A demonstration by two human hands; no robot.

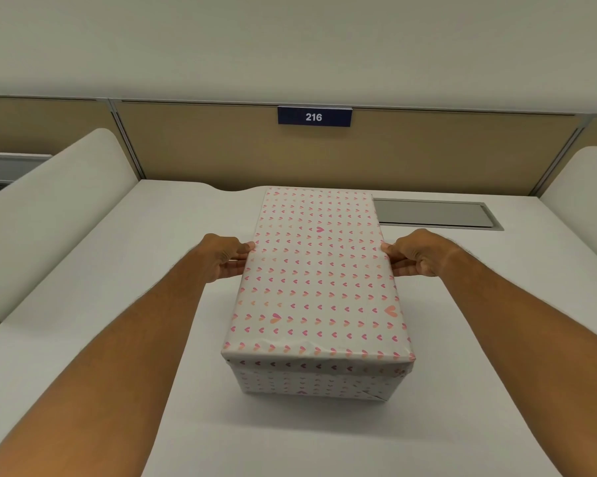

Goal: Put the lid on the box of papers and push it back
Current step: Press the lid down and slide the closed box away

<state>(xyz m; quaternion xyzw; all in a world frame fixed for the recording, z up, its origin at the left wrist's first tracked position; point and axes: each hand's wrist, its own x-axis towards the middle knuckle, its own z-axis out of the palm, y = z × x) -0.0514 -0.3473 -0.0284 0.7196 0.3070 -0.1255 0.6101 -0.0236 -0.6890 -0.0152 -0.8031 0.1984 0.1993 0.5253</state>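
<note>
A rectangular box (pixel 310 385) wrapped in white paper with small pink and orange hearts stands in the middle of the white desk (pixel 118 253). Its lid (pixel 317 273), in the same paper, sits on top and covers the box; the papers inside are hidden. My left hand (pixel 223 258) holds the lid's left long edge, thumb on top and fingers along the side. My right hand (pixel 415 254) grips the right long edge the same way. Both forearms reach in from the bottom corners.
A tan partition (pixel 427 153) with a blue "216" sign (pixel 314 117) closes the desk's far side, just behind the box. A grey cable hatch (pixel 434 213) lies flush in the desk at the back right. White curved side dividers (pixel 49 215) stand left and right.
</note>
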